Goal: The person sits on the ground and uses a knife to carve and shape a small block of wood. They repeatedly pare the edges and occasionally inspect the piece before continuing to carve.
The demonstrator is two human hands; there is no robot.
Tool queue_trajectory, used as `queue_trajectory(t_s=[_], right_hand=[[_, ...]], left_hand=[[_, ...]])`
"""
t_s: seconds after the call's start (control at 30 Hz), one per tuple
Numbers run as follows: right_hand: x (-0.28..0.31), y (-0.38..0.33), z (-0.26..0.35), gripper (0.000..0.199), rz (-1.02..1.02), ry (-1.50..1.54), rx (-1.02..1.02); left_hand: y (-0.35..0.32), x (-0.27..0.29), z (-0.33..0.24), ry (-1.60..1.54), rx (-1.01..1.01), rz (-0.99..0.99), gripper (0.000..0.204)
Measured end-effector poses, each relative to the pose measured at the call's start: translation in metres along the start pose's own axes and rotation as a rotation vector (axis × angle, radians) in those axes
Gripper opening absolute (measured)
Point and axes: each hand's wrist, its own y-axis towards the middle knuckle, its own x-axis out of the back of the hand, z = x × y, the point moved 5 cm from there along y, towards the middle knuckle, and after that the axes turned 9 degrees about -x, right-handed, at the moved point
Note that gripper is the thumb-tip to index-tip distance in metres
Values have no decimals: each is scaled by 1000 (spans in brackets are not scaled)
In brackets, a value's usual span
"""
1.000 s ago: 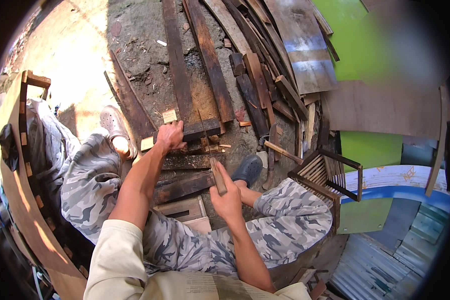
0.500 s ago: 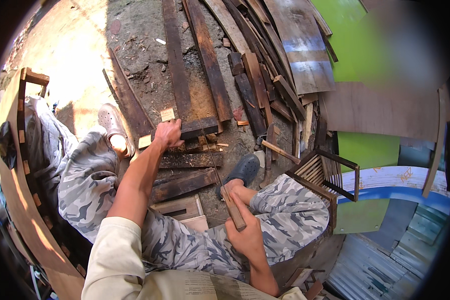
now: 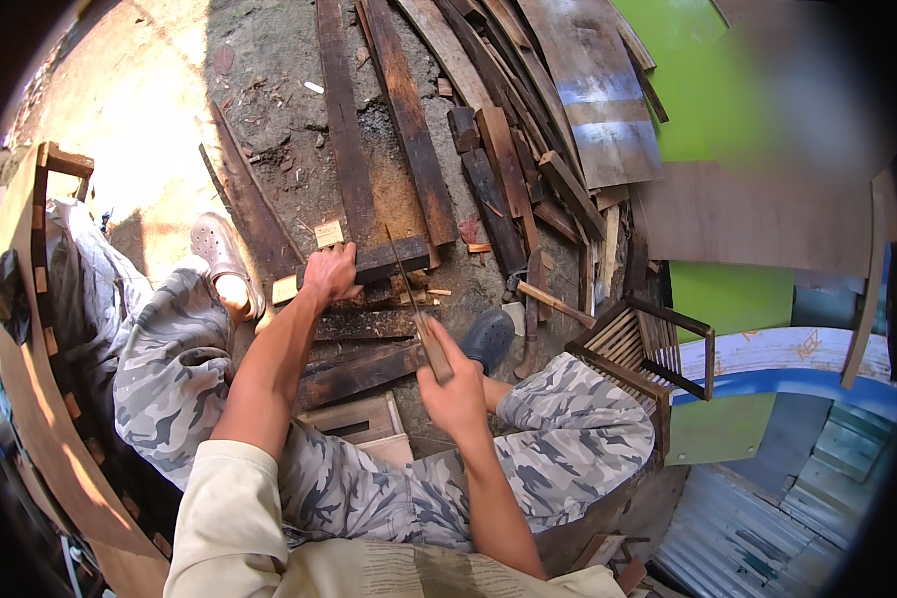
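My right hand [image 3: 456, 395] is closed round the wooden handle of a handsaw [image 3: 435, 351]. Its thin blade points away from me and crosses a short dark piece of wood [image 3: 375, 263]. My left hand [image 3: 332, 273] presses on the left part of that wood, its fingers curled over the far edge. Beneath and nearer to me lie more dark planks [image 3: 364, 373]. A small pale wood block [image 3: 328, 234] is just beyond my left hand. Sawdust [image 3: 393, 195] covers the ground past the cut.
Long weathered boards [image 3: 343, 120] stretch away on the ground. At the right are stacked dark offcuts [image 3: 495, 211], a slatted wooden frame [image 3: 636, 344] and green panels [image 3: 733, 309]. A wooden handle [image 3: 556, 303] lies near my right foot [image 3: 488, 341]. A curved wooden piece [image 3: 55, 399] stands at the left.
My right hand has pushed the saw forward, away from me and slightly left. My left hand stays on the dark wood.
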Motion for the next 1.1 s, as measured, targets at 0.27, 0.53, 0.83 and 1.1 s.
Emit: queue_trajectory(t_s=[0.27,0.53,0.83,1.1], right_hand=[[31,-57,7,66,39,-88,55],[7,-45,-14,62,43,55,-75],[-28,23,-36,64,-18,91,-12],[17,-38,5,62,1,-13,-29]], left_hand=[[-2,3,0,-18,0,9,68],[-3,1,2,-30,1,17,69],[2,10,-2,-39,18,78,70],[0,4,1,-28,5,33,70]])
